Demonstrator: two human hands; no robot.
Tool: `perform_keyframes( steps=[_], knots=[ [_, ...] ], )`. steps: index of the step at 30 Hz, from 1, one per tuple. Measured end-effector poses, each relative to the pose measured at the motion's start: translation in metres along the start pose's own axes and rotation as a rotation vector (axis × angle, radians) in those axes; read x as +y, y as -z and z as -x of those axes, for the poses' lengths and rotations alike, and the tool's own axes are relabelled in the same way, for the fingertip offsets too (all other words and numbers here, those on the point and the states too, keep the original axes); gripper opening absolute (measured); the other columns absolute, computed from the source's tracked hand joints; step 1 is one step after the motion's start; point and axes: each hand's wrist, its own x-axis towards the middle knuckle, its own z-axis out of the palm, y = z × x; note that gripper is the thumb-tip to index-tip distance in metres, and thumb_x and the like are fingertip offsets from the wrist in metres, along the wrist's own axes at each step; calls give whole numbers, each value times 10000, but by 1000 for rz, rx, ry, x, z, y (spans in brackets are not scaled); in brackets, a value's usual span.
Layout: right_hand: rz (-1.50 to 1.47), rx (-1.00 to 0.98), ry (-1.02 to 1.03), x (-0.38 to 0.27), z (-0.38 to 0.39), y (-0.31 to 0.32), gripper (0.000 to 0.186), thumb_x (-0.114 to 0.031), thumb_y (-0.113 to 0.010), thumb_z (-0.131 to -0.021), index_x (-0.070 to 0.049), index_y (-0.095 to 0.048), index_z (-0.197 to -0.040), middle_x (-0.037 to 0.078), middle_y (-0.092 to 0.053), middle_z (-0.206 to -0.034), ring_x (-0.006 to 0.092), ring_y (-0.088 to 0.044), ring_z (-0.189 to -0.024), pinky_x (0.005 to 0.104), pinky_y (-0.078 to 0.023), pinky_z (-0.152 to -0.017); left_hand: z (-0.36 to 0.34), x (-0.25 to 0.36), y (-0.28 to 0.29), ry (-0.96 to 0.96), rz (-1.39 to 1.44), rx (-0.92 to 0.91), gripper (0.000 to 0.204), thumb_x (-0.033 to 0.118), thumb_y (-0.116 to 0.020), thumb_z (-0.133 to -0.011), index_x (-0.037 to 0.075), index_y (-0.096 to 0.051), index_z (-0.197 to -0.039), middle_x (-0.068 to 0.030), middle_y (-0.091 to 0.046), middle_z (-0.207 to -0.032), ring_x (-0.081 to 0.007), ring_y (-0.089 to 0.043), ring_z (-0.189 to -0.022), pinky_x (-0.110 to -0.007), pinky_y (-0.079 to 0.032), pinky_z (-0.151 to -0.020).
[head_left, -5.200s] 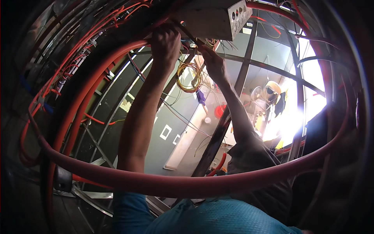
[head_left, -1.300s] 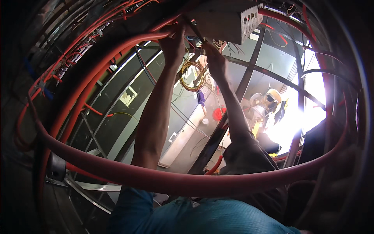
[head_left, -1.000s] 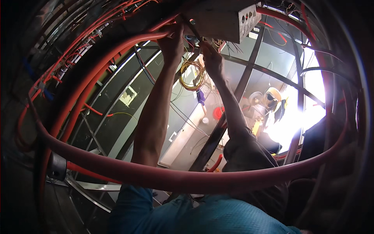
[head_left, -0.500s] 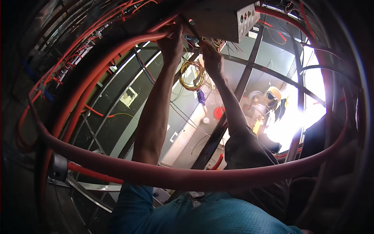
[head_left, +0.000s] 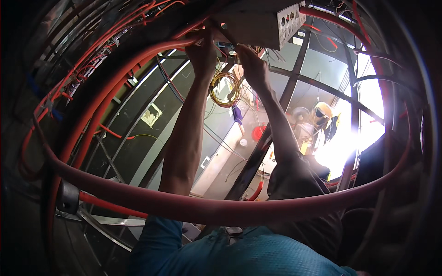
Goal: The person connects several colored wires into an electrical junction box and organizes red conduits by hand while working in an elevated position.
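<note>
My left hand (head_left: 201, 56) is raised at the top centre, fingers closed beside a thick orange conduit (head_left: 165, 45); what they hold is hidden. To its right, my right hand (head_left: 252, 67) is closed round the lower end of a dark, narrow bar (head_left: 224, 33) that slants across the underside of a grey metal box (head_left: 255, 28) with holes in its end plate. Thin wires bunch between my hands. A coil of yellow wire (head_left: 224, 91) hangs just below them, with a purple object (head_left: 238, 115) under it.
A thick red conduit (head_left: 230, 210) curves across the lower view, in front of my body. Metal beams (head_left: 294, 78) cross above a lower floor with a red round object (head_left: 258, 133) and a yellow-and-black object (head_left: 322, 112). Orange cables (head_left: 87, 60) line the left; bright glare fills the right.
Over five seconds the view has shifted slightly. In the last second my right hand has edged a little right; my left hand stays raised at about the same spot.
</note>
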Motion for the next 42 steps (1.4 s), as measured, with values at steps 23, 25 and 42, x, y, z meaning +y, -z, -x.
perform_keyframes(
  steps=[23, 25, 42],
  knots=[
    [155, 95, 356, 1, -13, 4, 225, -204, -558, -1011, -78, -682, -1150, 111, -728, -964, 179, -717, -885, 294, -537, -702, -5, -18, 3, -55, 3, 6, 364, 106, -725, -881, 51, -525, -1180, -90, -612, -1135, -201, -611, -1092, -432, -517, -980],
    [-3, 79, 142, 0, -1, -3, 239, -218, -555, -1013, -89, -675, -1175, 107, -732, -984, 180, -713, -905, 316, -541, -730, -10, -16, 9, -13, -30, -7, 357, 114, -718, -889, 42, -524, -1181, -92, -611, -1149, -204, -608, -1103, -433, -510, -993],
    [-30, 124, 52, 3, -3, -14, 249, -227, -603, -989, -61, -674, -1160, 95, -711, -786, 111, -669, -652, 293, -512, -588, 1, -1, 1, 107, 42, -24, 360, 143, -709, -902, -12, -538, -1178, -132, -595, -1184, -250, -614, -1134, -492, -505, -1030]
  ],
)
